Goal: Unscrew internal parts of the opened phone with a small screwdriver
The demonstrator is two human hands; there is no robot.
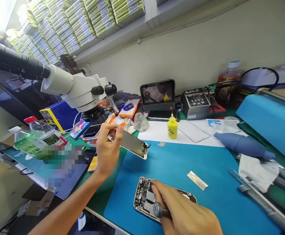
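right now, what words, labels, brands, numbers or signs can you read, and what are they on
No word reads clearly.
Tool's end cap: a cross-shaped sign.
Yellow bottle: dark print, too small.
Green bottle: blurred print.
Red-capped bottle: blurred label.
Stacked packs: labels too small.
Dark control box: markings too small.

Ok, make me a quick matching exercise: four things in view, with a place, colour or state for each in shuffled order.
1. screen panel
2. phone body
3. squeeze bottle
4. air blower

A. on the mat, partly covered by the right hand
B. slate blue, lying on its side
C. held up in the left hand
D. yellow, standing upright

Pairs: 1-C, 2-A, 3-D, 4-B
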